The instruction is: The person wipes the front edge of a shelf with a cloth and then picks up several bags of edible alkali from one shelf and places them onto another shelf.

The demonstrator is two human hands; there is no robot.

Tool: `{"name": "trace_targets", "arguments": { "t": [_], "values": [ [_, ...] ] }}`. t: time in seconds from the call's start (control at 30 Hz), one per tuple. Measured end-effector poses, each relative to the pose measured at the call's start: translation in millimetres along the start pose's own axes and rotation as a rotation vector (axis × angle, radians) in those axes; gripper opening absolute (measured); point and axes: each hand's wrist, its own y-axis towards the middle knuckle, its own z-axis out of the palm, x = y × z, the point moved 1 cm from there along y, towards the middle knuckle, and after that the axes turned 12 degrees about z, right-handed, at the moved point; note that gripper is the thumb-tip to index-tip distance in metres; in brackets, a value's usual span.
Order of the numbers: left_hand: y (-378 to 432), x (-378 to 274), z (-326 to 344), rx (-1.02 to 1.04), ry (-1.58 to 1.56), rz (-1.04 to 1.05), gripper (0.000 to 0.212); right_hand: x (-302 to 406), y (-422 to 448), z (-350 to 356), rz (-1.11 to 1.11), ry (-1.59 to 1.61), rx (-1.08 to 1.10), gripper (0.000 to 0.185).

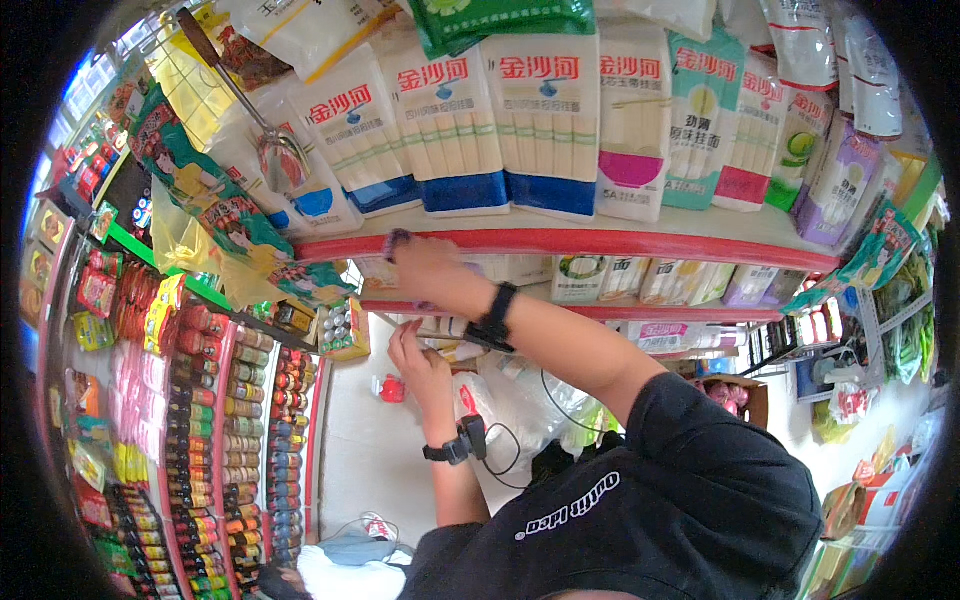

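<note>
My right hand [429,271] reaches across to the left end of the red-edged shelf [570,241]. It is blurred and grips a purple cloth [397,244], part of which shows above the fingers at the red edge. Lower down, my left hand [417,360] is raised with fingers loosely apart, close to the end of a lower shelf; nothing shows in it. Above the red edge stand white and blue noodle packets [551,127], with a teal noodle packet [701,120] farther right. A metal ladle [283,159] with a wooden handle hangs at upper left.
Teal printed packets [225,210] hang in a strip beside the shelf's left end. Bottled sauces and jars [247,405] fill the left shelving. Plastic bags [525,397] lie under the shelves. A person in white [352,570] is at the lower left. A cardboard box [750,401] stands at right.
</note>
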Motion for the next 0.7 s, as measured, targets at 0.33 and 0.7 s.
{"name": "trace_targets", "arguments": {
  "t": [0.33,0.7],
  "values": [
    [29.6,-126.1,81.5,0.094,-0.197,0.271,0.054,-183.0,-146.5,-151.2,0.446,-0.172,-0.068,0.044],
    [37.4,-218.3,159.5,0.242,-0.05,0.614,0.067,-360.2,-292.1,-273.7,0.791,-0.054,-0.487,0.048]
  ]
}}
